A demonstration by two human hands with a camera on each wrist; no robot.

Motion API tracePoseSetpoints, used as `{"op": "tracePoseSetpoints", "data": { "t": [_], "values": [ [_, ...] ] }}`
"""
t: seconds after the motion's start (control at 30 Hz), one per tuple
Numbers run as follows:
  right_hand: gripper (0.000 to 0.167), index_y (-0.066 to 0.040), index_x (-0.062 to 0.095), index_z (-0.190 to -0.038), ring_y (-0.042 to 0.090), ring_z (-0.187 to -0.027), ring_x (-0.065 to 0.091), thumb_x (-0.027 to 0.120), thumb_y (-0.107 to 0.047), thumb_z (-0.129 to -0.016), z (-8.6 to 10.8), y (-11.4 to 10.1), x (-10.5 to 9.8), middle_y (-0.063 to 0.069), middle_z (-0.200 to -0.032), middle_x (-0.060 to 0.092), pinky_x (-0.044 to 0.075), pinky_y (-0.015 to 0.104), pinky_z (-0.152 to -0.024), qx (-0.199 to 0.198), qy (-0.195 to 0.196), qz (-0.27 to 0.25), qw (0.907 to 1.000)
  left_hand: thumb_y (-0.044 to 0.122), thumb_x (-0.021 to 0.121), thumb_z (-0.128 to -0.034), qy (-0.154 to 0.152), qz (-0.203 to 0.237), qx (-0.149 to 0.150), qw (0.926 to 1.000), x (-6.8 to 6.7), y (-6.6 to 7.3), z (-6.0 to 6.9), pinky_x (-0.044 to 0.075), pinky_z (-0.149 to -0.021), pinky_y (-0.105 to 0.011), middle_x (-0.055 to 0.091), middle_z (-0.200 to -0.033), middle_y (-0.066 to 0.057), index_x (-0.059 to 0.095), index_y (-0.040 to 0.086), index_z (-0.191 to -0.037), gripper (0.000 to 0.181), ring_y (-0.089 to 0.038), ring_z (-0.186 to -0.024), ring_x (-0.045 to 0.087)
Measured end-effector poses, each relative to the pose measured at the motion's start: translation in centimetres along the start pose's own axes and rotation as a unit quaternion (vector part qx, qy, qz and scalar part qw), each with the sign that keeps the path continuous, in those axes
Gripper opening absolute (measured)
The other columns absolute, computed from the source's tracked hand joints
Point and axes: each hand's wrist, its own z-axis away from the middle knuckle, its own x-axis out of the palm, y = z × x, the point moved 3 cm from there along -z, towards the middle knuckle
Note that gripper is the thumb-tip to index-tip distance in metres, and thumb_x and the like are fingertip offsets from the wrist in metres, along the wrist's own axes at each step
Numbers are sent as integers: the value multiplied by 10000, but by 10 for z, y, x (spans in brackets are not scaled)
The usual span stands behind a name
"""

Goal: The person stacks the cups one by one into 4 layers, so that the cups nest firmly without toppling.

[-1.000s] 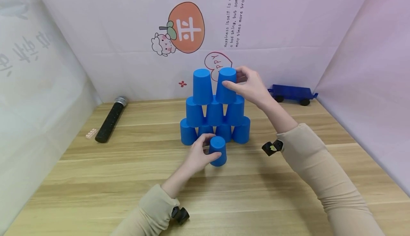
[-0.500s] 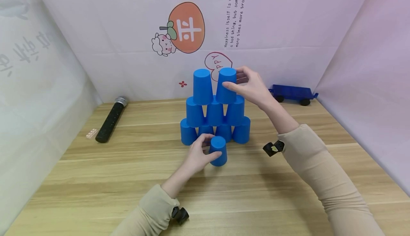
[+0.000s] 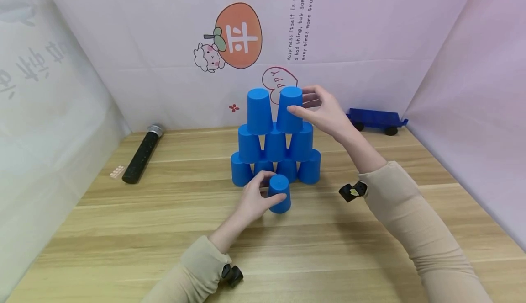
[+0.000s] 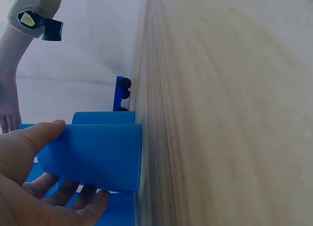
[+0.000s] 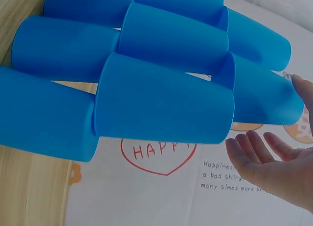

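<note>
Blue plastic cups, upside down, form a three-tier stack, with two cups on top: a left top cup (image 3: 259, 112) and a right top cup (image 3: 289, 116). My right hand (image 3: 324, 113) is around the right top cup, thumb in front and fingers behind. In the right wrist view, a gap shows between those fingers (image 5: 250, 150) and the cup. In front of the stack, another upside-down blue cup (image 3: 280, 198) stands on the table. My left hand (image 3: 252, 200) holds this cup between thumb and curled fingers, seen also in the left wrist view.
A black microphone (image 3: 144, 154) lies at the left of the wooden table (image 3: 287, 257), beside a small pink dotted item (image 3: 117, 171). At the back right stands a blue toy wagon (image 3: 375, 119). Printed white cloth (image 3: 164, 42) hangs behind and along both sides.
My right thumb and hand have shifted very slightly right, off the top cup. The left thumb has slid slightly right on the front cup. The cups have stayed in place.
</note>
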Motion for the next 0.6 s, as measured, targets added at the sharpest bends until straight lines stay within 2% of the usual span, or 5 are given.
{"op": "tracePoseSetpoints", "data": {
  "t": [0.23, 0.47, 0.6],
  "values": [
    [731, -142, 362, -1409, 306, -1265, 452, 645, -495, -836, 7, 11, -14, 141, -1377, 478, 407, 556, -1019, 247, 62, -113, 9996, 244, 726, -827, 184, 195, -64, 9996, -10, 4, 3, 486, -967, -484, 565, -1283, -105, 505, 127, -1242, 484, -288, -1169, 560],
    [746, -131, 329, -1427, 332, -1296, 417, 624, -502, -852, 20, 33, -28, 158, -1403, 447, 366, 575, -1045, 504, 10, -160, 9986, 251, 734, -820, 399, 452, -60, 9982, -30, 22, 6, 476, -973, -502, 564, -1293, -65, 525, 159, -1238, 476, -284, -1171, 556],
    [742, -131, 296, -1448, 339, -1318, 399, 606, -482, -873, 29, 53, -30, 165, -1429, 422, 344, 581, -1059, 622, -201, -222, 9976, 262, 738, -815, 584, 325, -39, 9978, -45, 35, 8, 495, -948, -496, 575, -1263, -67, 528, 156, -1239, 484, -272, -1134, 576]
  ]
}}
